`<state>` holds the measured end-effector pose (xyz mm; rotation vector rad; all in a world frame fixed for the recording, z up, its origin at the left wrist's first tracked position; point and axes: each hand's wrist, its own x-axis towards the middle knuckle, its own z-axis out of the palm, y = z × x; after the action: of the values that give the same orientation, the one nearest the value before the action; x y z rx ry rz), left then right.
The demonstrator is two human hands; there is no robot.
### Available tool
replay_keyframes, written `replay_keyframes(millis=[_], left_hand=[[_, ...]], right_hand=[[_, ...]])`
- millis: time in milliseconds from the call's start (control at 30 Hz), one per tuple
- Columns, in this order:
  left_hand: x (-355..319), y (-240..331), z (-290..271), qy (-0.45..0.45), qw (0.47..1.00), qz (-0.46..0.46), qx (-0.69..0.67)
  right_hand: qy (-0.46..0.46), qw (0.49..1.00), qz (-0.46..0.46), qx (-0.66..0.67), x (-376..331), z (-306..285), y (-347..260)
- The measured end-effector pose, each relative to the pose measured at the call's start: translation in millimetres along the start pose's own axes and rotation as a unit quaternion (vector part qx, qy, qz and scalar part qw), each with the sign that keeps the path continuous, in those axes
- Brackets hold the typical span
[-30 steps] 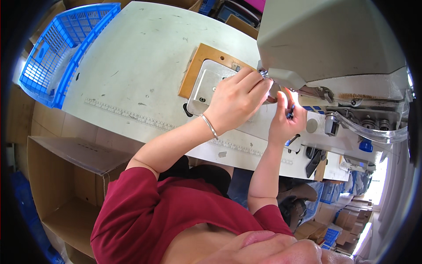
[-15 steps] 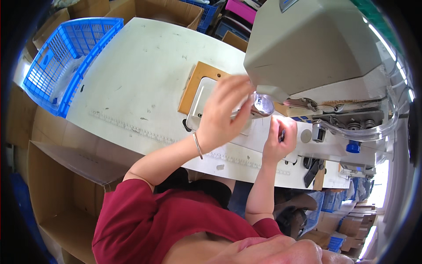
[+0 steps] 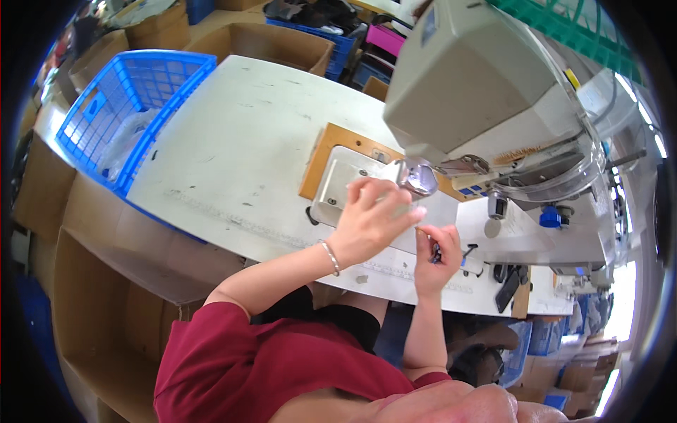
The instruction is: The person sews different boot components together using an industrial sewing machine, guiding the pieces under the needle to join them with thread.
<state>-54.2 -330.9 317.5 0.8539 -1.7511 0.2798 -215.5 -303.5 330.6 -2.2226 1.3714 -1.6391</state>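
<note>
A grey sewing machine (image 3: 469,84) leans over the worktable at the right. My left hand (image 3: 374,218), with a bangle at the wrist, hovers in front of its shiny needle area (image 3: 419,178), fingers apart and slightly blurred. Nothing plain shows in it. My right hand (image 3: 438,259) is closed just to the right, thumb and index finger pinched together close to the left fingertips. A small dark metallic piece (image 3: 436,253) shows inside its curled fingers; its kind is not clear. Below the needle area lies a metal plate (image 3: 342,182) on an orange-brown board (image 3: 319,163).
A blue plastic crate (image 3: 166,116) with clear bags stands at the table's left end. Cardboard boxes (image 3: 106,310) sit lower left and behind. A printed ruler strip (image 3: 233,220) runs along the white table's (image 3: 254,127) near edge. A black phone-like object (image 3: 506,292) lies at the right.
My left hand has come down from the needle area toward me. My right hand has shifted slightly nearer and stays closed. The whole view has tilted a little.
</note>
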Motion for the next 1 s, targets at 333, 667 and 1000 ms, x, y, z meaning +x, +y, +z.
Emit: replay_keyframes(millis=[333,667,1000], left_hand=[[-2.3,-3.3,0.3,0.001,0.999,0.014,-0.046],[2.5,-1.9,5.5,-0.028,0.997,0.003,-0.069],[12.4,-4.7,4.5,-0.031,0.995,-0.033,-0.093]], right_hand=[[0.488,0.807,-0.031,-0.331,39.0,-328.7,93.5],[0.195,0.836,0.385,-0.338,108.6,-528.3,253.5],[0.349,0.902,0.246,-0.067,55.3,-454.5,253.9]])
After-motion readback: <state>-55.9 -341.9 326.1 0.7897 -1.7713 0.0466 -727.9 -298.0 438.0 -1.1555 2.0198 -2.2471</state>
